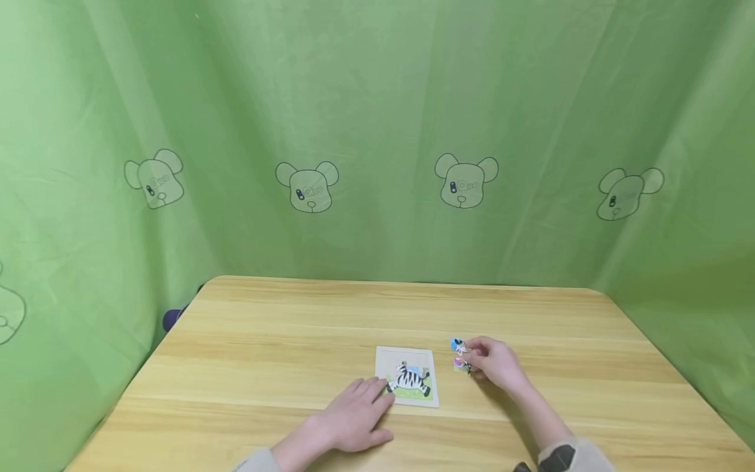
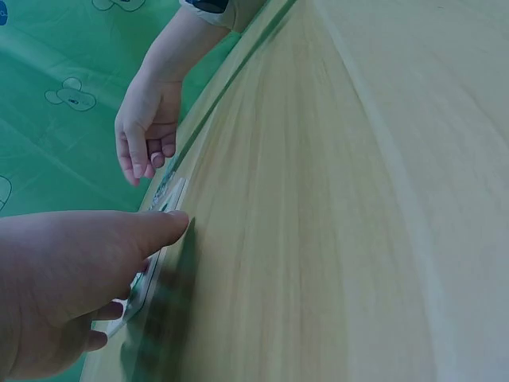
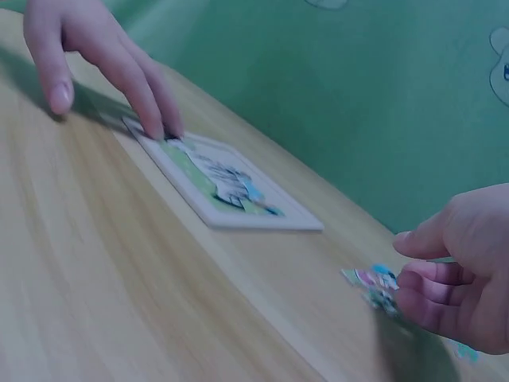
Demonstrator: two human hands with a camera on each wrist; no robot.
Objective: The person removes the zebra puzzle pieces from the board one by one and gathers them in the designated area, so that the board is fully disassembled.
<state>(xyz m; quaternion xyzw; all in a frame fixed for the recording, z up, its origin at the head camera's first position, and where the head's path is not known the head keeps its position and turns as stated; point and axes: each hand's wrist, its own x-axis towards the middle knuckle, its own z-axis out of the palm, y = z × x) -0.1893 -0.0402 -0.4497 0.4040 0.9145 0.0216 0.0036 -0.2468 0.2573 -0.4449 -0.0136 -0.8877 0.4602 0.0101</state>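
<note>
So there's a zebra puzzle board [image 1: 386, 357] lying flat on the wooden bench [image 1: 248, 360], in front of the person and a bit right of center, with a green curtain [image 1: 377, 118] hanging behind. The left grip [image 1: 360, 416] isn't clenched round anything: fingers stretched out, tips on the board's near left corner, thumb spread off to the side. My read is that it's there to keep the board from sliding, since a thin flat thing like that would skate around easily. The picture fills the lower part, while the top strip looks bare. Off to the right, apart from the board, there's a blue zebra-face piece [image 1: 456, 343] with a pink-and-green piece [image 1: 459, 362] just nearer the person, probably parked there so they're easy to reach without covering the board. The right grip [image 1: 498, 364] is right at those two, fingers bent and thumb out, but honestly I can't tell if it's pinching one or just hovering. The right wrist view also shows a teal scrap [image 3: 467, 351] partly tucked behind that hand.
</note>
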